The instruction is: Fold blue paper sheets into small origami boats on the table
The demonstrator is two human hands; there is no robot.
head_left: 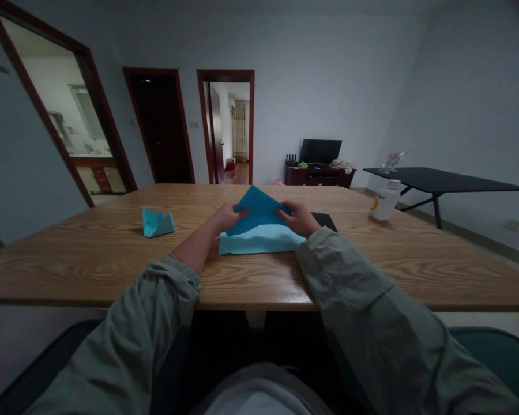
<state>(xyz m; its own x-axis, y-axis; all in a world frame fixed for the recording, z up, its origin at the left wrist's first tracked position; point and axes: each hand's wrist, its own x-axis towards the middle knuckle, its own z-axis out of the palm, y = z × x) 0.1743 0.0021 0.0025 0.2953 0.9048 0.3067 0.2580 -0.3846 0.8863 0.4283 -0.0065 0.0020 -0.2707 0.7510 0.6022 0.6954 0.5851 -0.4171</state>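
Observation:
A blue sheet of paper (259, 210) is held up over the wooden table, with a pointed corner at its top. My left hand (230, 218) pinches its left edge, thumb on the near face. On the right edge my right hand (299, 218) grips it the same way; the fingers behind the paper are hidden. Beneath it a lighter blue paper strip (259, 240) lies on the table; I cannot tell whether the two are one sheet. Off to the left stands a folded light blue paper piece (157, 223) with pointed corners, apart from both hands.
The wooden table (112, 276) spans the view. A flat black object (326, 221) lies just beyond my right wrist. Farther right stands a white bottle (384, 200) with an orange mark. Behind are a black table (445, 179) and a cabinet with a dark screen (320, 151).

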